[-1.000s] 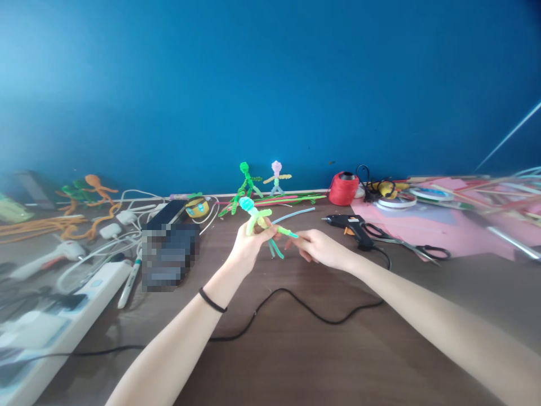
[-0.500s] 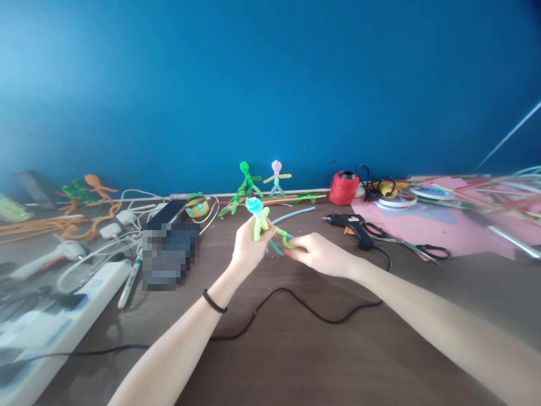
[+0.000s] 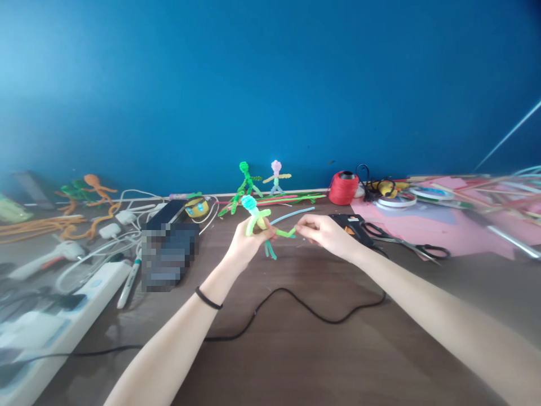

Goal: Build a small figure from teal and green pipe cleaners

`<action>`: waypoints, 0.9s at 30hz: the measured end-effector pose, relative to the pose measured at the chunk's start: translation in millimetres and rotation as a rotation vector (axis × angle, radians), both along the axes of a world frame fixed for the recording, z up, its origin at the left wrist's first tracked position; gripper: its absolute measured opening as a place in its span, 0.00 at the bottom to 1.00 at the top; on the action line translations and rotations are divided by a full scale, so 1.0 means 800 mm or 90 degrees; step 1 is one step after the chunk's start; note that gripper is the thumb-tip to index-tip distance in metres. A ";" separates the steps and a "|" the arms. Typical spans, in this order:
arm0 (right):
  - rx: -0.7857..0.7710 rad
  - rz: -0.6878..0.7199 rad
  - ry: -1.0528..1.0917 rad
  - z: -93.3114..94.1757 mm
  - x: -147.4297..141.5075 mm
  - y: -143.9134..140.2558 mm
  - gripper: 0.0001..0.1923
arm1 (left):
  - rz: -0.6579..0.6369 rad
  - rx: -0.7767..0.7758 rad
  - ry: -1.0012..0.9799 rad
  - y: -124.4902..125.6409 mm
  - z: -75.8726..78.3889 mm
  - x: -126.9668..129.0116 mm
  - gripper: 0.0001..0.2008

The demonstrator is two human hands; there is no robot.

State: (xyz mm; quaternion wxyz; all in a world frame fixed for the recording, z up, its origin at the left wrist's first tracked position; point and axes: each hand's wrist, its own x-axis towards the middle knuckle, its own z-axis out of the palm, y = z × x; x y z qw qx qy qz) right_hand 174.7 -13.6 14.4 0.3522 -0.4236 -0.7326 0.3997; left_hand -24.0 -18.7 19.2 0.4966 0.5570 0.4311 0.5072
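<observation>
My left hand (image 3: 249, 239) is closed around the middle of a pipe-cleaner figure (image 3: 249, 206) with a turquoise coiled head and yellow-green limbs. Teal legs of the figure hang below my fingers. A yellow-green pipe-cleaner end (image 3: 285, 233) sticks out to the right, and my right hand (image 3: 323, 234) pinches its tip between thumb and fingers. Behind my hands a loose light-blue pipe cleaner (image 3: 296, 213) lies on the table. Two finished-looking figures, a green one (image 3: 246, 177) and a pink-headed one (image 3: 276, 176), stand by the wall.
Right of my hands are a black glue gun (image 3: 353, 224), scissors (image 3: 406, 242), a red thread spool (image 3: 344, 188) and pink paper (image 3: 465, 231). A black cable (image 3: 296, 293) crosses in front. On the left lie a power strip (image 3: 88, 316), a marker (image 3: 129, 285) and white cables.
Both hands have shifted: the left slightly left with the figure, the right rightward and up. The yellow-green end between them is now straighter, where before it was bent in a loop.
</observation>
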 end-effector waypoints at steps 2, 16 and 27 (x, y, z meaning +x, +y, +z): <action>-0.023 0.012 -0.008 -0.004 0.001 0.002 0.18 | -0.013 -0.016 -0.052 -0.002 0.003 0.001 0.12; -0.138 0.083 -0.056 -0.009 -0.025 -0.023 0.20 | 0.045 0.017 -0.072 -0.009 0.004 0.010 0.10; 0.058 0.006 -0.208 0.016 -0.022 -0.030 0.11 | 0.137 0.197 0.392 -0.017 0.010 0.000 0.01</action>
